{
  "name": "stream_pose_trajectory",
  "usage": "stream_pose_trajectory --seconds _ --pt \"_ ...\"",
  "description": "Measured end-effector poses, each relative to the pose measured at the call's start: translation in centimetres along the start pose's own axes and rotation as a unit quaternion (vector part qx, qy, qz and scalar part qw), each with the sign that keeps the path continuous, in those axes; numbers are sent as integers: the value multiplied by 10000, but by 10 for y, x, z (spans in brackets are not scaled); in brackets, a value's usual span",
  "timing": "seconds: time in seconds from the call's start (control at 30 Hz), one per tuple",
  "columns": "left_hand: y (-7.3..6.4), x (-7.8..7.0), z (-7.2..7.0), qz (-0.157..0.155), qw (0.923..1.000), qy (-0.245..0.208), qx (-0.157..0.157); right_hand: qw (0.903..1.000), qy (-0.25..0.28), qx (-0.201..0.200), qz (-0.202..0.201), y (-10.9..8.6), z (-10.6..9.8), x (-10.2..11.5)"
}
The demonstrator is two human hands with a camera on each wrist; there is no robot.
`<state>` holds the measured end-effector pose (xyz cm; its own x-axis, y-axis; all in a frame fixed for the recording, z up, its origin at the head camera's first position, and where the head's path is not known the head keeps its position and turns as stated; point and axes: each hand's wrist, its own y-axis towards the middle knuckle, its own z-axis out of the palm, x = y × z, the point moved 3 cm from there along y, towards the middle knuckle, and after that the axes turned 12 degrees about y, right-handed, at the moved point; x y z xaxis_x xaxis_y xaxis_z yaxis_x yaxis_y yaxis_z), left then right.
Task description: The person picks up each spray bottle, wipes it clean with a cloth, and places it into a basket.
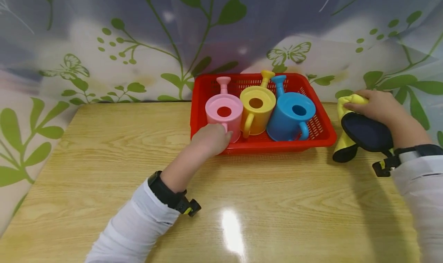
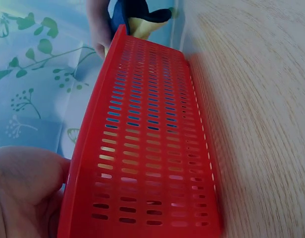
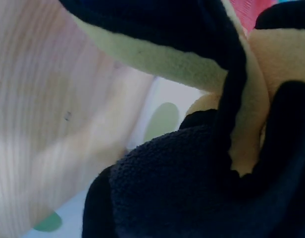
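Observation:
My left hand [image 1: 212,139] reaches over the front rim of a red basket [image 1: 277,144] and grips the handle of a pink watering can [image 1: 232,108]; its fingertips are hidden. In the left wrist view, the basket's slotted wall stands beside that hand. A yellow watering can [image 1: 264,108] and a blue watering can [image 1: 283,119] stand in the same basket, to the right of the pink one. Off the basket's right side, my right hand [image 1: 382,105] holds a soft, floppy yellow and dark navy cloth item [image 1: 367,130] at its top. Its dark flaps fill much of the right wrist view.
The basket sits at the back of a wood-grain table [image 1: 114,159]. Behind it hangs a curtain [image 1: 138,32] printed with leaves and butterflies. The table's back edge runs along the curtain.

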<state>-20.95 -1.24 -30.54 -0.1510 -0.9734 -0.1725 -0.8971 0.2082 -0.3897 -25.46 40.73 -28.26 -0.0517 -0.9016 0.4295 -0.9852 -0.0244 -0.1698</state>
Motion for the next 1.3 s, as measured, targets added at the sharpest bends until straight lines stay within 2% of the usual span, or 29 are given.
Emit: stream_pose_trajectory --seconds 0.27,0.47,0.63,0.87,1.13,1.3 --pt "-2 -1 2 -2 9999 108 -18 10000 30 -91 -7 12 28 -3" --pt "-2 -2 3 8 10000 92 -24 9991 242 -165 307 16 47 -18" --pt "-1 -3 4 -22 9999 138 -16 9987 319 -205 346 15 59 -32" --pt "-2 -5 2 -41 9998 206 -67 9989 286 -141 341 14 66 -41" --pt "-2 -3 0 -65 9998 193 -63 9971 510 225 520 19 70 -41" --pt "-1 -1 0 -99 9999 114 -79 9977 527 179 392 21 68 -40"
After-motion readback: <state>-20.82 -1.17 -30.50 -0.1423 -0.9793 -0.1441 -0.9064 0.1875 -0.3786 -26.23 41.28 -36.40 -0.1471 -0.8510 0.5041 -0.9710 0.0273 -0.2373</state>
